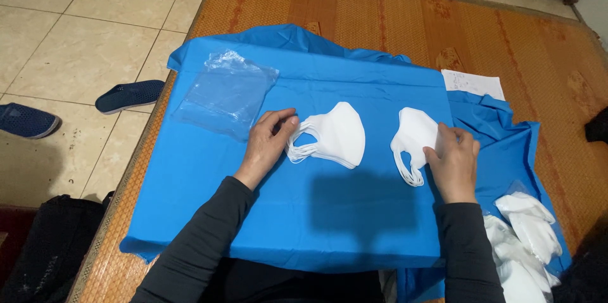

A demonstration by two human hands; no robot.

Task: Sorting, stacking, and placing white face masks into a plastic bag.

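1. The left hand [266, 145] rests on the blue cloth [316, 214], its fingers [285, 127] loosely curled and pinching the ear loops of a stack of white masks [335, 135] lying just right of them.
2. The right hand [453, 160] holds a second white mask stack [415, 138] by its edge, left of its fingers.
3. A clear plastic bag [225, 94] lies beyond the left fingers.
4. More white masks [525, 233] lie behind the right wrist.

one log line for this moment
left hand: on stack of white masks | right hand: on second mask pile | surface: blue cloth
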